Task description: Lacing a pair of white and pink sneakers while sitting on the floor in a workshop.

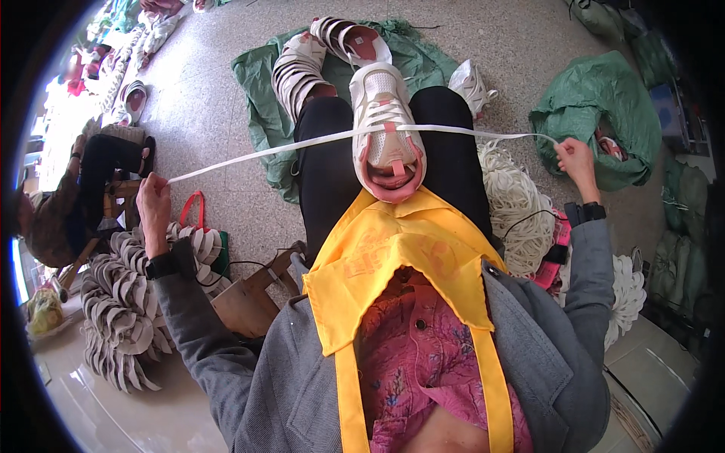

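Note:
A white and pink sneaker (370, 94) rests between my knees, its pink-lined opening toward me. White lacing crosses its tongue. From the shoe a long white shoelace (272, 150) stretches out to both sides, nearly taut on the left and slightly slack on the right. My left hand (155, 204) pinches one end, out to the left at about knee level. Far to the right, my right hand (577, 164) pinches the other end, beside a green sack. Both arms are spread wide, and neither hand touches the shoe.
Stacked shoe uppers (300, 72) lie on a green sheet (257, 72) ahead. White laces (510, 200) are heaped by my right knee, near a green sack (596, 98) holding shoes. Grey-white shoe parts (121, 306) pile up at left. Another person (60, 200) sits at far left.

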### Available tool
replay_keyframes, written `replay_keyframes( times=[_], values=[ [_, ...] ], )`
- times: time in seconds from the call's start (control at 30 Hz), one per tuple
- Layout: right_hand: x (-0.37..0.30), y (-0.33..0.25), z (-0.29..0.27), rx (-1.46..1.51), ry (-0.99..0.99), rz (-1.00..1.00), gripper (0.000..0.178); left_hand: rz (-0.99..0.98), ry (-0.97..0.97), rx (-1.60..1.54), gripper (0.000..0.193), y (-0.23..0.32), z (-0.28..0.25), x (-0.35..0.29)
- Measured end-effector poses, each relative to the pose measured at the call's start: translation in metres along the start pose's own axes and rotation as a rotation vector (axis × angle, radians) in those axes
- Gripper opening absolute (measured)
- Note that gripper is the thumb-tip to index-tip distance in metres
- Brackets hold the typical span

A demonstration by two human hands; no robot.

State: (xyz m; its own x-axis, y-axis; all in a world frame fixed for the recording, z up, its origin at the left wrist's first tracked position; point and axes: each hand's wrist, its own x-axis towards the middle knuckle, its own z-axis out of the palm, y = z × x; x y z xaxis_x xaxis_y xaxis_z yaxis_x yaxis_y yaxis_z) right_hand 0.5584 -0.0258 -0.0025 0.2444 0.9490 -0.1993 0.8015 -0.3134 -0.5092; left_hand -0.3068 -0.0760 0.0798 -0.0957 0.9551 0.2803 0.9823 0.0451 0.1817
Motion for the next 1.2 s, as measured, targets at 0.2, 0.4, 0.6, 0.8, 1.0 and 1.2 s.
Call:
replay_keyframes(
  times=[0.2, 0.4, 0.6, 0.8, 1.0, 1.2],
  values=[
    [0.039, -0.065, 0.001, 0.213, -0.417, -0.077, 0.020, 0.169, -0.038, -0.104, 0.008, 0.044, -0.016, 0.080],
    [0.025, -0.140, -0.007, 0.973, 0.011, -0.256, 0.018, 0.090, 0.345, -0.080, 0.015, 0.077, -0.038, 0.089],
    [-0.068, -0.208, 0.068, 0.714, -0.599, -0.191, 0.024, 0.046, -0.805, -0.673, 0.008, 0.202, 0.057, -0.014],
    [-0.070, -0.257, 0.113, 0.386, -0.267, -0.613, 0.016, 0.083, -0.676, -0.845, 0.009, 0.270, 0.061, -0.020],
    [-0.065, -0.256, 0.129, 0.772, -0.329, -0.431, 0.010, -0.051, -0.549, -1.065, 0.012, 0.285, 0.087, -0.011],
    [-0.070, -0.247, 0.132, 0.920, -0.367, -0.417, 0.008, -0.114, -0.544, -1.265, 0.012, 0.284, 0.100, -0.014]
  ],
)
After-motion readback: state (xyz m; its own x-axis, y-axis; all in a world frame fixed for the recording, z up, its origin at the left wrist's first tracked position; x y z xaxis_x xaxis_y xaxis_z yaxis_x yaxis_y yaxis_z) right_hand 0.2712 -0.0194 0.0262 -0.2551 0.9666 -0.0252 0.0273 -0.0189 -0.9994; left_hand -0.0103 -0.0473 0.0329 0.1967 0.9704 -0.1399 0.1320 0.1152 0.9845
